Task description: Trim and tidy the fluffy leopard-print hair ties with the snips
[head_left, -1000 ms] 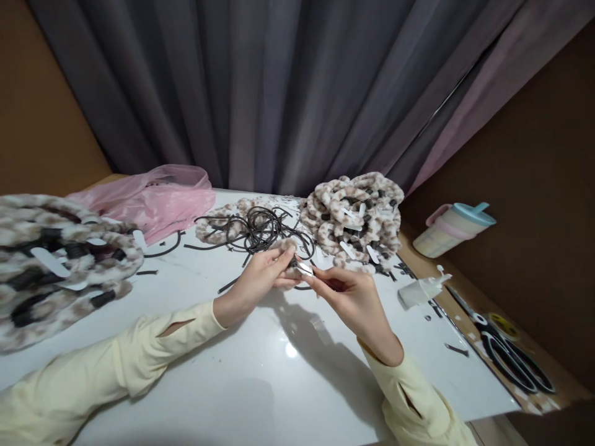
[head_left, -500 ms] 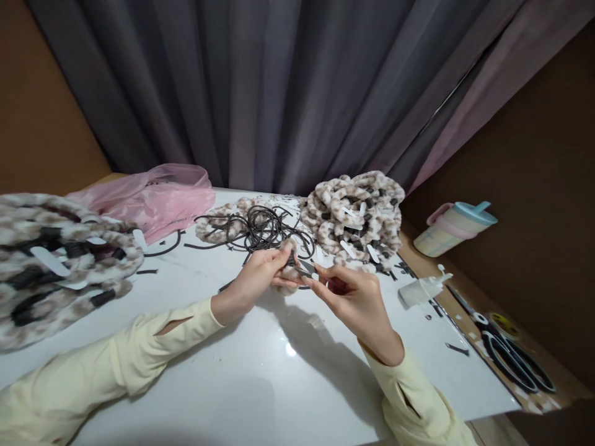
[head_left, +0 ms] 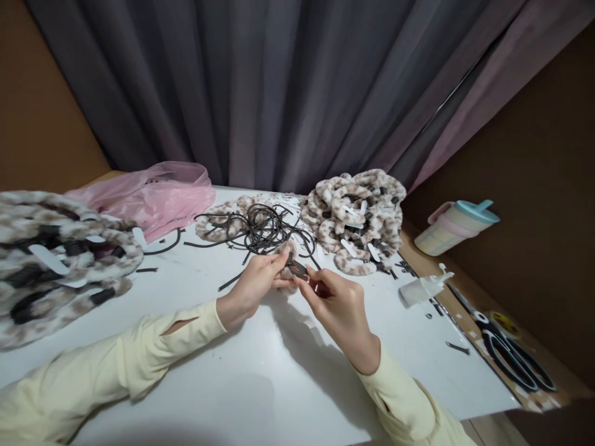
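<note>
Head view, two hands (head_left: 253,284) (head_left: 341,305), one dark tag (head_left: 298,268)

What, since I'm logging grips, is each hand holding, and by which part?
The left hand holds a furry piece by a part it mostly covers. The right hand pinches what looks like a dark tag by its right end.

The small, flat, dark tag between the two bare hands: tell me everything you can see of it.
The small, flat, dark tag bears a reddish mark too small to read; its material cannot be told. It slants above the glossy white tabletop, pinched at one end by the bare right hand. Its other end meets or overlaps the fluffy brown-and-white piece in the bare left hand; whether it is attached is unclear.
</note>
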Tool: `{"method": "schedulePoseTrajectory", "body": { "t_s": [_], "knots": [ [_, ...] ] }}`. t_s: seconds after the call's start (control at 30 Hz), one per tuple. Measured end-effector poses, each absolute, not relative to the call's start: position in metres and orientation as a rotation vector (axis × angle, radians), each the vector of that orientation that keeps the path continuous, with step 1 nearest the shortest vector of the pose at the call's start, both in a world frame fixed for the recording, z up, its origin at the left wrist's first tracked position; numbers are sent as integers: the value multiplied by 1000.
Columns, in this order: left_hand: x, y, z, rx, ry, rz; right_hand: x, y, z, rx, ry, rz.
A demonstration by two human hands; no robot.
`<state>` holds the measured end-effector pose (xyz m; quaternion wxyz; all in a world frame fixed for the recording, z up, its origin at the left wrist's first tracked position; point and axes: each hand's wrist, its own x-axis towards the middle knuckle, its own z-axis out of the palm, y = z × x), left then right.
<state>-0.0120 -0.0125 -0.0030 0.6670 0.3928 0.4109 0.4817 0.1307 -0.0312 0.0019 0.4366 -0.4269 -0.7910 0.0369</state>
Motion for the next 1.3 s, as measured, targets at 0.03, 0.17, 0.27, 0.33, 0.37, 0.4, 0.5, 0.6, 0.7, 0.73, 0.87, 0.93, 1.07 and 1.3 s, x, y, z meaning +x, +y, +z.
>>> {"method": "schedulePoseTrajectory", "body": {
  "t_s": [0.03, 0.17, 0.27, 0.33, 0.37, 0.4, 0.5, 0.6, 0.7, 0.73, 0.87, 0.93, 1.07, 1.3],
  "knots": [
    [-12, -12, -5, 881, 930, 1096, 128, -32, 0, -1072, -1960, 84],
    [-13, -9, -8, 862, 913, 1113, 122, -33, -6, -1101, -1953, 25],
    [-14, -6, -6, 867, 875, 1105, 121, -32, -6, -1096, -1946, 22],
    [-15, -5, -3, 884, 825, 1093, 122, -31, -5, -1104, -1919, 51],
    [-16, -5, -2, 899, 799, 1086, 123, -30, -4, -1113, -1900, 75],
    [-16, -5, -1, 915, 780, 1079, 123, -30, -3, -1125, -1880, 109],
    [-17, -5, 1, 936, 783, 1072, 125, -30, 1, -1166, -1822, 237],
    [-17, -5, 1, 929, 825, 1085, 128, -31, 4, -1214, -1772, 366],
    [-18, -5, 2, 934, 855, 1086, 130, -33, 9, -1268, -1730, 478],
    [-19, -5, 2, 930, 867, 1088, 130, -33, 10, -1277, -1718, 502],
    [-19, -4, 0, 918, 897, 1091, 130, -33, 13, -1278, -1689, 571],
    [-18, -4, -1, 914, 903, 1090, 130, -33, 12, -1282, -1678, 600],
    [-17, -3, -1, 911, 899, 1092, 130, -31, 11, -1287, -1662, 636],
    [-16, -5, 1, 912, 890, 1129, 130, -29, 8, -1273, -1684, 626]
  ]
}}
